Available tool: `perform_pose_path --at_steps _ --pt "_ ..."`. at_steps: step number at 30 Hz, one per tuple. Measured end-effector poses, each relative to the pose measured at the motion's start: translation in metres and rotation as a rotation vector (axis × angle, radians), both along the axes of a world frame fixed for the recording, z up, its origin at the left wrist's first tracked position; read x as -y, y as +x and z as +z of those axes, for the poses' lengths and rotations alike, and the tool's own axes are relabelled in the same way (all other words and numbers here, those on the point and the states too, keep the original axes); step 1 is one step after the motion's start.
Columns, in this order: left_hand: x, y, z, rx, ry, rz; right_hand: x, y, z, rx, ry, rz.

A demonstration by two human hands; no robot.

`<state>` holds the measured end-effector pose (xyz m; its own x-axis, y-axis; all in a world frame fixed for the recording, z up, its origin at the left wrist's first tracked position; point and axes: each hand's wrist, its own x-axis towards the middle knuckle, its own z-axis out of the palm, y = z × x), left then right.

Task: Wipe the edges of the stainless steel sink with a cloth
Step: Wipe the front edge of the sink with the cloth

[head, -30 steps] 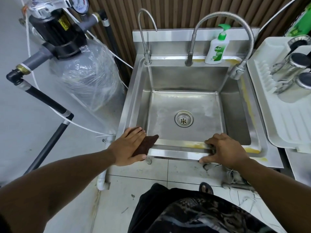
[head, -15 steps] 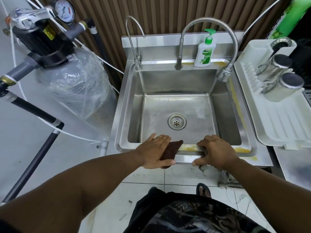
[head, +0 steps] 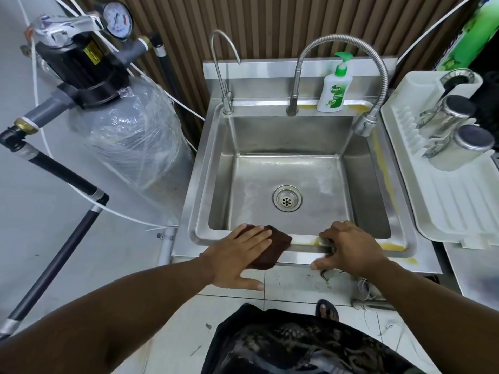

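Note:
The stainless steel sink [head: 399, 220] fills the middle of the view, with yellow stains along its front, right and back edges. A dark brown cloth [head: 275, 245] lies flat on the front edge. My left hand [head: 240, 255] presses down on the cloth with fingers spread. My right hand [head: 351, 247] grips the front edge to the right of the cloth, fingers curled over the lip. A yellow smear shows on the rim between the cloth and my right hand.
A soap bottle [head: 334, 90] stands on the back ledge between two taps [head: 224, 74]. A white drying rack [head: 445, 201] with steel cups [head: 459, 144] sits on the right. A plastic-wrapped filter tank [head: 129, 136] with pipes stands on the left.
My left hand has slid the cloth rightward along the front edge, from the left corner toward the middle. My right hand has stayed on the rim.

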<state>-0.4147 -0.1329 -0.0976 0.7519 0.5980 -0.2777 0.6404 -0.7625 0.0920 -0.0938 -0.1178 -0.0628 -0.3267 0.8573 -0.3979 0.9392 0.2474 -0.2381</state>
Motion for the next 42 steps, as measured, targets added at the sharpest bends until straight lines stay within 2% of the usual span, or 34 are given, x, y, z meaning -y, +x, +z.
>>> perform_pose_path --at_steps 7,11,19,27,35,42 --pt "0.002 -0.071 0.006 -0.079 -0.028 0.116 -0.011 -0.042 0.007 0.030 0.054 0.114" --pt "0.000 -0.091 0.014 -0.040 -0.004 0.136 -0.011 -0.087 -0.001 0.061 0.042 0.213" --pt "-0.019 -0.040 0.007 0.016 -0.101 0.199 -0.006 -0.104 -0.012 0.053 0.067 0.153" --pt "-0.011 0.019 0.001 0.094 -0.003 0.199 0.005 -0.087 -0.012 0.001 0.072 0.069" --pt "0.017 -0.015 0.008 0.022 0.045 0.212 -0.009 -0.087 0.002 -0.054 0.090 0.220" --pt "0.003 -0.035 0.020 0.056 -0.091 0.404 -0.018 -0.134 -0.004 -0.136 0.047 0.405"
